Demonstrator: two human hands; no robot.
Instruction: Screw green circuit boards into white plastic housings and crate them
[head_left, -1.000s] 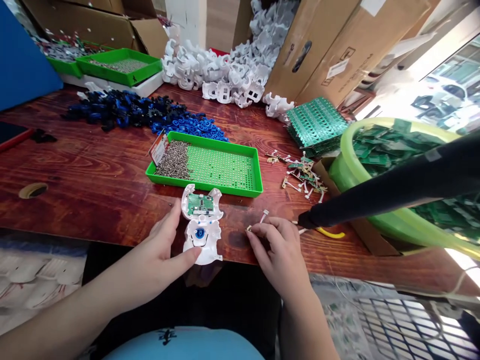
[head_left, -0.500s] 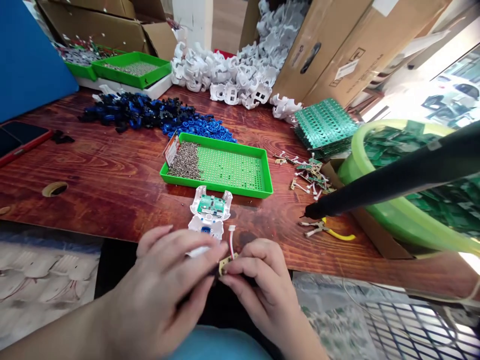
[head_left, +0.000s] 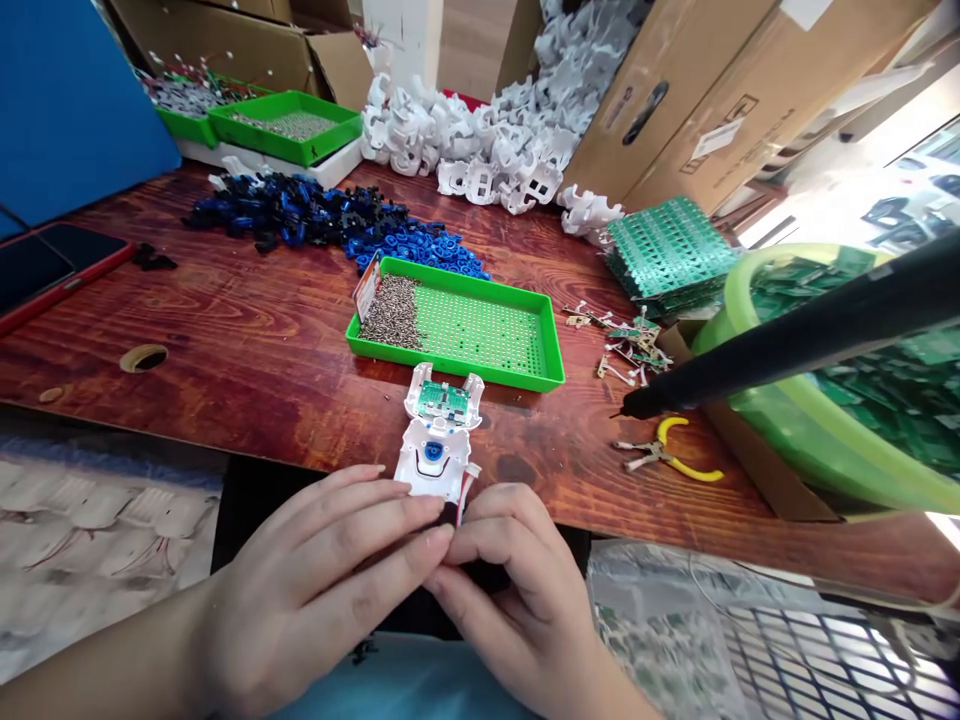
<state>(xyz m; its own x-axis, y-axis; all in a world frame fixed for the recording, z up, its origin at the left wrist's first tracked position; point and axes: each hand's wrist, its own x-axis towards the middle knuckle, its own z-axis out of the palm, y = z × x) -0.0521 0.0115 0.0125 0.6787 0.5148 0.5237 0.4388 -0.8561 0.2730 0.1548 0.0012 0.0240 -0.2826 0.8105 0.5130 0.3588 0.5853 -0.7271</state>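
Note:
My right hand (head_left: 517, 580) is pinched closed near the table's front edge, with a red and white cable (head_left: 464, 492) rising from its fingertips; the small board seen there earlier is hidden now. Against those fingertips rest the fingers of my left hand (head_left: 322, 580), extended and close together; whatever lies beneath them is out of sight. Just beyond my hands is a white shell (head_left: 420, 462) with a blue button (head_left: 434, 451). A second white shell (head_left: 474, 388) holding a green circuit board (head_left: 444, 400) adjoins its far side.
A green tray (head_left: 556, 350) with small screws stands behind the shells. To the right are yellow-handled pliers (head_left: 686, 468), a black rod-like tool (head_left: 787, 335), and a green tub (head_left: 832, 440) of boards. Blue parts (head_left: 420, 246) and white shells (head_left: 480, 130) are piled behind.
The view has shifted, so table items appear further right. My left fingers have closed over the small board, and more of the near white shell shows.

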